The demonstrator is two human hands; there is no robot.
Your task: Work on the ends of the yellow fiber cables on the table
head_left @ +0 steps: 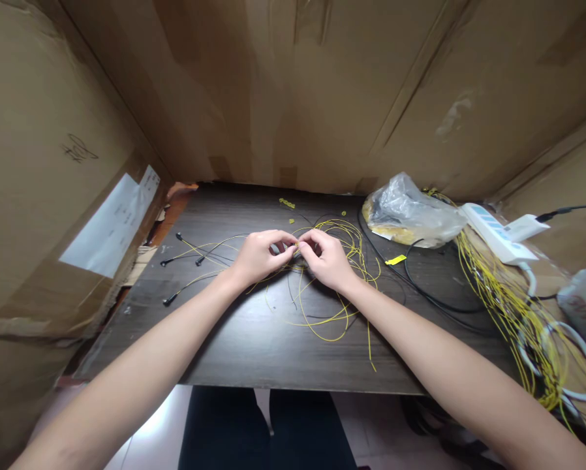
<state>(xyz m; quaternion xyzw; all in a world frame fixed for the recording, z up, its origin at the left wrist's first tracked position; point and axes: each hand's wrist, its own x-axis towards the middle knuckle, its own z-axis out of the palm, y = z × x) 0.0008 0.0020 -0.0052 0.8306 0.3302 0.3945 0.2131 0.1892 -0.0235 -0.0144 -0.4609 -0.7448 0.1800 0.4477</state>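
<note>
The yellow wires (pixel 354 243) lie in the middle of the surface (pixel 254 333), their long axis running left to right through my hands. On the left they fan out with thin dark strands, the ends pointing left: four black connectors (pixel 169 300), one angled toward the far side, another toward the near side. On the right they curl into loose loops, and one tail points toward the near edge.

My left hand (pixel 265 257) and right hand (pixel 328 260) meet over the bunch. On each I have thumb and index fingers (pixel 282 237) pressed nearly together, tip facing tip, pinching a small yellow section between them; I cannot tell its exact shape, as my fingertips cover it. The wires look thin, glossy and springy, tangled on the right. Small yellow pieces (pixel 287 203) lie on the far side.
</note>
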